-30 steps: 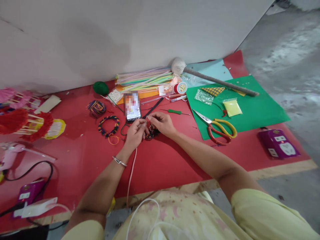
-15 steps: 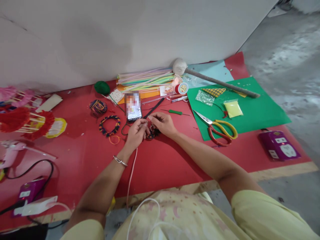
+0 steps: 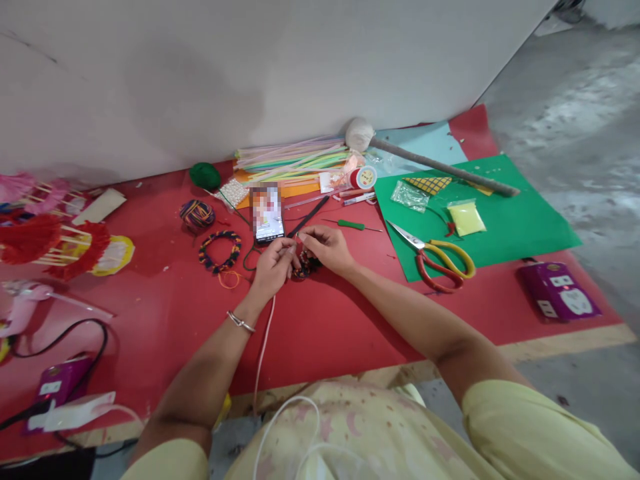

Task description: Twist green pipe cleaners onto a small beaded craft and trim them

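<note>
My left hand (image 3: 275, 265) is closed, its curled fingers at the edge of a dark multicoloured yarn band (image 3: 301, 268) that shows partly between my hands. Thumb and forefinger of my right hand (image 3: 327, 249) pinch together just above that band, on something too small to make out. The fingertips of both hands almost meet. Behind them a phone (image 3: 269, 220) leans with its screen lit. To the left lies a finished-looking yarn ring (image 3: 219, 252) in dark, orange and red strands, beside a multicoloured yarn ball (image 3: 197, 215).
A green-handled hook tool (image 3: 351, 225) and large scissors (image 3: 433, 257) lie to the right, the scissors partly on green sheet (image 3: 525, 220). Pipe cleaners (image 3: 290, 160) line the wall, near a green yarn ball (image 3: 205, 175). Purple power boxes (image 3: 559, 290) sit at both sides.
Both hands stay in nearly the same place and pose. The view has shifted very slightly; nothing else has visibly moved.
</note>
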`<state>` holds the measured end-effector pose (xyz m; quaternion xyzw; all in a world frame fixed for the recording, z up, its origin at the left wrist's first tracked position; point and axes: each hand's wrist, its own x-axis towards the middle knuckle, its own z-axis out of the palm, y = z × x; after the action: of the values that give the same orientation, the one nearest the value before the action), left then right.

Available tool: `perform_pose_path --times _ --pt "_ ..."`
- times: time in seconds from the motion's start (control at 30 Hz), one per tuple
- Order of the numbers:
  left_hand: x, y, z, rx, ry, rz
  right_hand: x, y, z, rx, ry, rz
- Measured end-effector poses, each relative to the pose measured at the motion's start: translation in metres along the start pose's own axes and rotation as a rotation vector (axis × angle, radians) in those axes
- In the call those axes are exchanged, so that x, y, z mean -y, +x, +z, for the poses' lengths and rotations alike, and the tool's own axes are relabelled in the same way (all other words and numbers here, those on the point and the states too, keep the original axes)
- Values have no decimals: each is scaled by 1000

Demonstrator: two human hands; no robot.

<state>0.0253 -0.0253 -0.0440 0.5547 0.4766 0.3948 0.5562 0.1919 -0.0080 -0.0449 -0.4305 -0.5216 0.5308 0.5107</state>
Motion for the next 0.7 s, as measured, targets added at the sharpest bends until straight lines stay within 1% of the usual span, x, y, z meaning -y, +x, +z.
perform_pose_path --times 0.43,0.7 --pt "-3 0 1 -12 -1 6 -2 1 -1 8 -26 14" --pt "-2 -2 0 -49 67 65 1 1 -3 58 29 18"
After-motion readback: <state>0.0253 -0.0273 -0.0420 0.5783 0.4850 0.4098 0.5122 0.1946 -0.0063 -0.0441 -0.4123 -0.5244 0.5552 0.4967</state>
